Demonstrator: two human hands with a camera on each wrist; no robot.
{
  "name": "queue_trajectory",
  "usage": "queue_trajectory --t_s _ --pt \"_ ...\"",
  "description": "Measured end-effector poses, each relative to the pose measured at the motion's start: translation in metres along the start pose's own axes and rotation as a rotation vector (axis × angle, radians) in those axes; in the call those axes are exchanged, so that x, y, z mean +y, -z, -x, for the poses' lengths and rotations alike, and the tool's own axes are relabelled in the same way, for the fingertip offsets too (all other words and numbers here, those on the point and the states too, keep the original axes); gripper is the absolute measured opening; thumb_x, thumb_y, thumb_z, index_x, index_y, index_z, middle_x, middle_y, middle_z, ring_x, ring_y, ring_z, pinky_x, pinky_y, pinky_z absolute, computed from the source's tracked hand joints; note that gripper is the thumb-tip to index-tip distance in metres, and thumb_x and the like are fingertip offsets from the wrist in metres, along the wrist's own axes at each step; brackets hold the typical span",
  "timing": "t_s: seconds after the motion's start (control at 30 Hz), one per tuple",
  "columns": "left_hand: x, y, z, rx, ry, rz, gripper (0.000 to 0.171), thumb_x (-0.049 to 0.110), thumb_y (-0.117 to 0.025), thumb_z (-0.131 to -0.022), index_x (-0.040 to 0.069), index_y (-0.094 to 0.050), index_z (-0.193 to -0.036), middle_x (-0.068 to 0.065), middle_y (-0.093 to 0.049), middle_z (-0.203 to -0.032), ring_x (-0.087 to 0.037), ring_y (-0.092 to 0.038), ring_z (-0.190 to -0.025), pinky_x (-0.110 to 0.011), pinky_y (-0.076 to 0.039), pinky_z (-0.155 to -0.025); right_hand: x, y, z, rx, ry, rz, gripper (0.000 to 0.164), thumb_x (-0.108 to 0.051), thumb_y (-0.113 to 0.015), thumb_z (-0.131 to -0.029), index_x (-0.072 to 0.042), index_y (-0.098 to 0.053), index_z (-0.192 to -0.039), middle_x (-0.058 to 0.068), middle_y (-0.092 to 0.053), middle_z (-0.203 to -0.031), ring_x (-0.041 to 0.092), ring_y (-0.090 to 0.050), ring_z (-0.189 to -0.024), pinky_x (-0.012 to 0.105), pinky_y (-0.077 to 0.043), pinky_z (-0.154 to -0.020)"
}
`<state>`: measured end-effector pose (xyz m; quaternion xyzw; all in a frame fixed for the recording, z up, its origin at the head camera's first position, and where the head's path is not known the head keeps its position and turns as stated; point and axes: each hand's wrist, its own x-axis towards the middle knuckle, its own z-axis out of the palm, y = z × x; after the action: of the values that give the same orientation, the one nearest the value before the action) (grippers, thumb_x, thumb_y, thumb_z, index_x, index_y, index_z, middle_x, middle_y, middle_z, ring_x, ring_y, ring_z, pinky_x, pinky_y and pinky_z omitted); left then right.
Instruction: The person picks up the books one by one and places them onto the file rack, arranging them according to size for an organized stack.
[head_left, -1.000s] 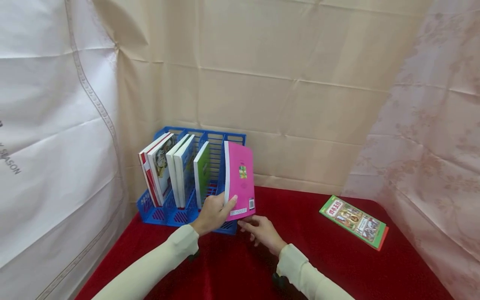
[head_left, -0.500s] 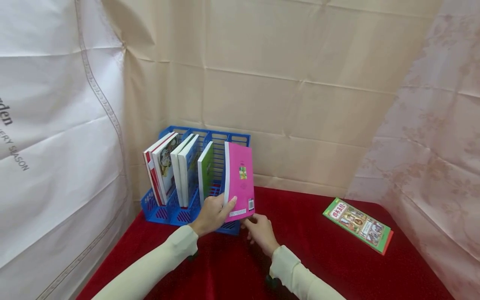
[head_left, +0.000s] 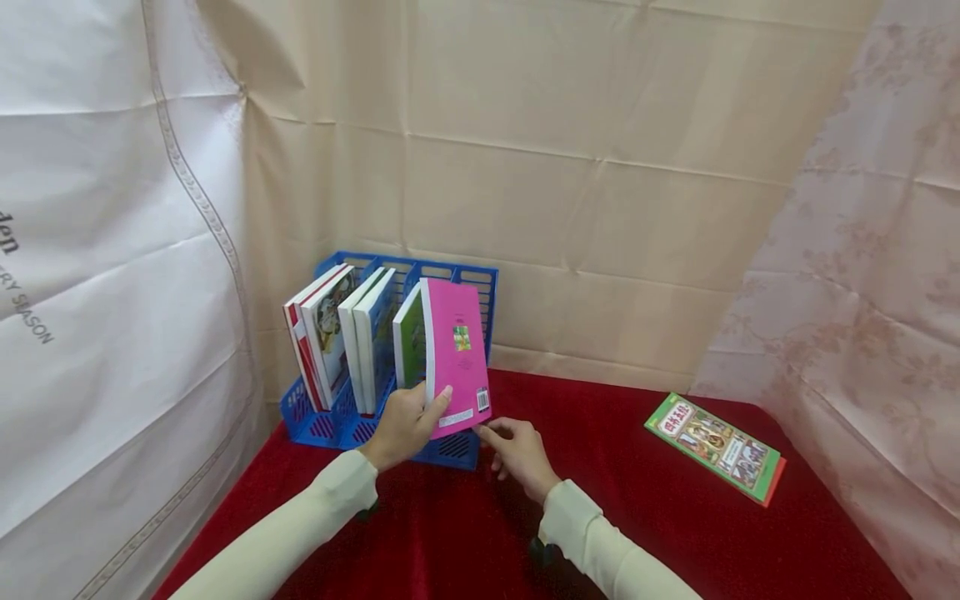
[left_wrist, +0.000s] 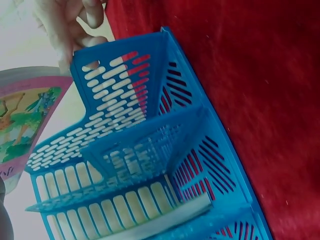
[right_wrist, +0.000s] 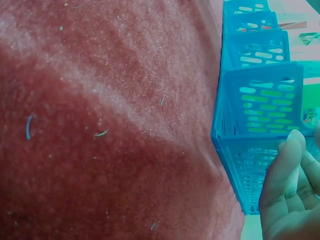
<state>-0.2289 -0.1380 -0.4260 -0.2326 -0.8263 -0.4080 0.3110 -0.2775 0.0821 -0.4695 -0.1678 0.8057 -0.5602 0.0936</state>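
Observation:
In the head view my left hand [head_left: 405, 425] grips a pink book [head_left: 457, 354] by its lower spine side, thumb on the cover and the other fingers hidden behind. The book is upright, slightly tilted, in front of the right part of a blue file rack [head_left: 457, 450]. My right hand [head_left: 521, 458] pinches the front corner of the rack's right-hand side wall, thumb and fingers at its edge. The left wrist view shows this grip on the slotted wall [left_wrist: 115, 85], with the pink book's illustrated cover [left_wrist: 30, 115] beyond it.
Upright in the rack's left compartments stand white-spined books [head_left: 367, 342], red-edged books [head_left: 318, 333] and a green book [head_left: 408, 333]. A green illustrated book [head_left: 716, 446] lies on the red cloth [head_left: 615, 500] at right, a reddish one partly under it. Beige curtain [head_left: 525, 167] hangs behind.
My left hand has moved the pink book left, so it now overlaps the green book and uncovers more of the rack's right end. My right hand stays by the rack's front corner.

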Motion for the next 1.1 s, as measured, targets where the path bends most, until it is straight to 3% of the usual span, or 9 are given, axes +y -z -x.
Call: queue_trajectory --t_s 0.2,0.47,0.6,0.8,1.1 --pt "-0.001 0.012 0.001 -0.001 -0.033 -0.025 0.03 0.016 -0.053 -0.107 -0.003 -0.065 -0.127 -0.012 -0.078 -0.098 -0.015 -0.076 -0.077 -0.025 -0.057 -0.062 0.002 0.004 0.0 -0.005 0.015 0.004 0.035 -0.041 -0.069 -0.099 -0.01 -0.076 -0.113 0.019 -0.074 -0.1 0.014 -0.059 -0.055 0.029 -0.052 -0.047" --pt "-0.004 0.03 0.003 0.03 -0.012 -0.066 0.03 0.016 -0.054 -0.106 -0.006 -0.066 -0.123 -0.016 -0.077 -0.098 -0.019 -0.076 -0.076 -0.026 -0.058 -0.06 0.003 0.005 -0.001 -0.005 0.016 -0.011 0.034 -0.039 -0.07 -0.099 -0.008 -0.076 -0.111 0.021 -0.073 -0.098 0.014 -0.058 -0.054 0.029 -0.05 -0.046" --pt "-0.013 0.038 0.004 0.049 -0.01 -0.127 0.029 0.015 -0.055 -0.106 -0.007 -0.066 -0.122 -0.016 -0.077 -0.095 -0.019 -0.076 -0.073 -0.026 -0.057 -0.058 0.002 0.003 -0.001 0.001 0.007 -0.011 0.033 -0.039 -0.07 -0.098 -0.008 -0.076 -0.11 0.021 -0.073 -0.097 0.014 -0.058 -0.054 0.028 -0.05 -0.045" --pt "-0.024 0.046 0.007 0.082 0.043 -0.181 0.028 0.017 -0.057 -0.105 -0.007 -0.067 -0.116 -0.015 -0.076 -0.088 -0.019 -0.074 -0.069 -0.031 -0.057 -0.055 0.003 0.002 0.0 0.0 -0.015 -0.01 0.034 -0.04 -0.07 -0.098 -0.01 -0.076 -0.112 0.022 -0.072 -0.098 0.015 -0.059 -0.056 0.029 -0.051 -0.046" --pt "-0.039 0.05 0.004 0.14 0.072 -0.268 0.026 0.016 -0.057 -0.105 -0.007 -0.069 -0.105 -0.013 -0.074 -0.078 -0.017 -0.068 -0.062 -0.033 -0.051 -0.051 0.005 0.003 0.002 0.006 -0.005 -0.025 0.041 -0.042 -0.071 -0.098 -0.006 -0.074 -0.116 0.02 -0.072 -0.1 0.016 -0.059 -0.056 0.028 -0.051 -0.046"
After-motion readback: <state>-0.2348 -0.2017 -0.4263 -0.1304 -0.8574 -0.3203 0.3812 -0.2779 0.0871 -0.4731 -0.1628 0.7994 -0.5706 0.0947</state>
